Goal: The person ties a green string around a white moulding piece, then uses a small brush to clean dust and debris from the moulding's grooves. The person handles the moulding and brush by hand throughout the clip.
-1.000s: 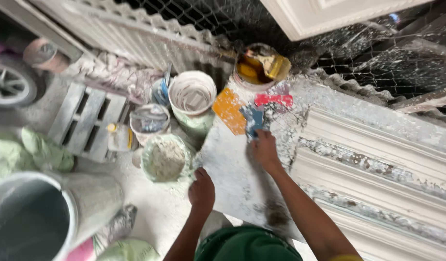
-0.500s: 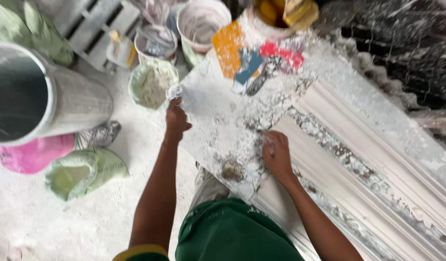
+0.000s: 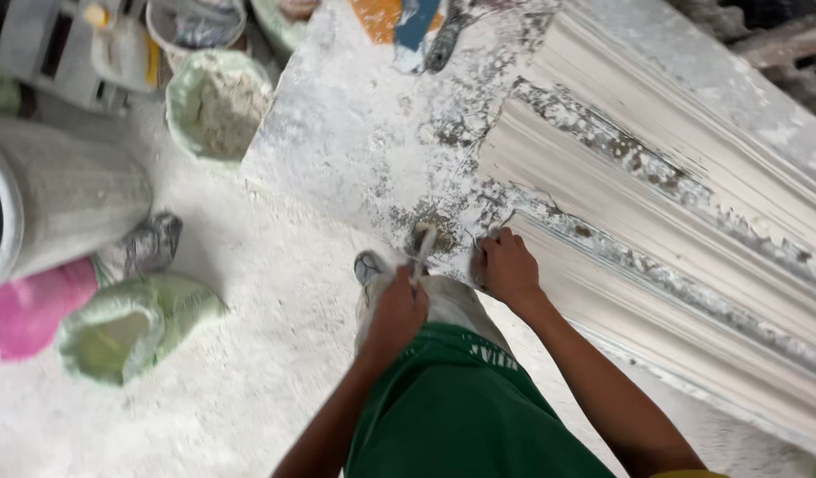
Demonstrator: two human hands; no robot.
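The fingers of the left hand (image 3: 397, 312) are closed around the handle of a small scraper (image 3: 422, 246); its blade touches a grey lump of plaster (image 3: 436, 232) on the dusty bench (image 3: 337, 142); the fingers of the right hand (image 3: 507, 268) are curled and press on the bench just beside the lump, at the edge of the white moulding (image 3: 656, 221); on the floor to the left stand a green bag (image 3: 129, 323) and a grey drum (image 3: 58, 199).

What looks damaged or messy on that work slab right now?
The slab is caked with grey crumbly patches, thickest by the tool in the left hand. The moulding edges are chipped and crusted. White powder covers the floor.
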